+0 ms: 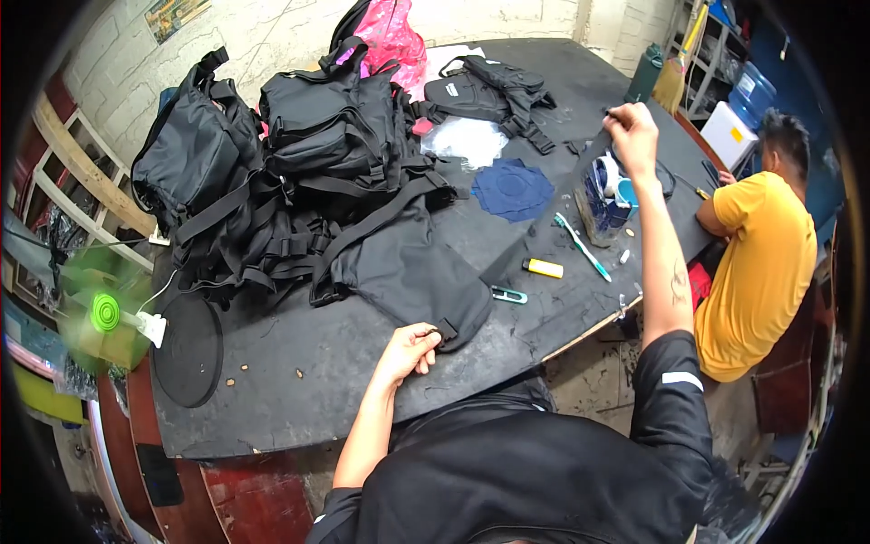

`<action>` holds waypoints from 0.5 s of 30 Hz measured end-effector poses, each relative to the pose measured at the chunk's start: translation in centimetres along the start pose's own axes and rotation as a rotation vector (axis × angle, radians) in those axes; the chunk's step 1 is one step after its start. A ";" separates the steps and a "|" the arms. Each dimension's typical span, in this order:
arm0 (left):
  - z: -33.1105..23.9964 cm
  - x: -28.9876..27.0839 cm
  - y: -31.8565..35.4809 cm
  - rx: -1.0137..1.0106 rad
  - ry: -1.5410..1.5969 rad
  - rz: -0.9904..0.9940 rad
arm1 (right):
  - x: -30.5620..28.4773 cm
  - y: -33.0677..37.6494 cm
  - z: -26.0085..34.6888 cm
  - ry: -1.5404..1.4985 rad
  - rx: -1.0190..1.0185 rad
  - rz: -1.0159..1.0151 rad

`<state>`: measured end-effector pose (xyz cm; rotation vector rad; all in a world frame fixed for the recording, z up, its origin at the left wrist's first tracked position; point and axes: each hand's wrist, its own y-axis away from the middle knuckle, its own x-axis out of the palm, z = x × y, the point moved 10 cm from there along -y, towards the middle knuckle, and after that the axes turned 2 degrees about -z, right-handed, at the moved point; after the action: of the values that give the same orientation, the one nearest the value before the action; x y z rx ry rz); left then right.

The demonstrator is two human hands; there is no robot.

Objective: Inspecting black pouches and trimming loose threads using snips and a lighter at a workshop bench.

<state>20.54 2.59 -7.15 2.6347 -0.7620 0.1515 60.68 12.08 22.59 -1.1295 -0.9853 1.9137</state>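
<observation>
A black bag (412, 263) lay near a dark table's edge (272, 419).
The left hand (405, 354) pinched the bag's near end, by a buckle (446, 330); the right hand (633, 136) — raised above the table's right side — gripped a black strap (590, 158) that slanted down toward the bag, past a yellow lighter (543, 267).

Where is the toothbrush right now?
In the head view, the toothbrush lies on the black table, right of centre, between the yellow lighter and the cluttered clear container.
</observation>
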 end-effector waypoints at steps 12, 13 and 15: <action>-4.3 0.4 1.7 0.130 -0.208 -0.233 | 7.6 8.9 13.2 -0.721 0.176 0.679; -7.2 0.7 2.3 0.415 -0.500 -0.340 | 8.7 12.0 15.9 -0.747 0.130 0.856; -10.0 2.9 3.4 0.706 -0.786 -0.412 | 9.1 17.5 20.2 -0.669 -0.230 1.005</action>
<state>21.22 2.50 3.82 3.4818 -0.3769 -0.9413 35.73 6.38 10.75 -1.2632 -1.0887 3.1965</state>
